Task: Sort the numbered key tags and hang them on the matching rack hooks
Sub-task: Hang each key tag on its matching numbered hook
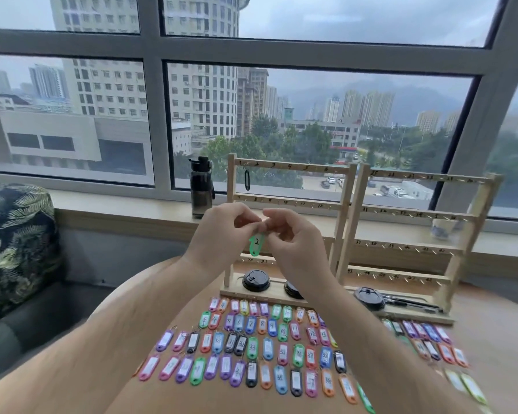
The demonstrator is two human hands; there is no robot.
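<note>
Key tags (251, 351), many colours, numbered labels, lie in rough rows on the round wooden table (497, 348) nearest the camera, below and between both forearms. Above them, both hands meet in mid-air: left hand (219, 234) and right hand (293, 237), fingers curled, fingertips pinched together on the top end of a green tag marked 2 (257, 244), which hangs down between the hands. Behind the hands, two wooden racks (350, 204) stand side by side at the table's far edge, with numbered hook rows; one black tag (247, 179) hangs on the top row of the left rack, near hook 1. Black lids (256, 280) sit on the rack bases. Farther back, a dark water bottle (201, 186) stands on the windowsill.
</note>
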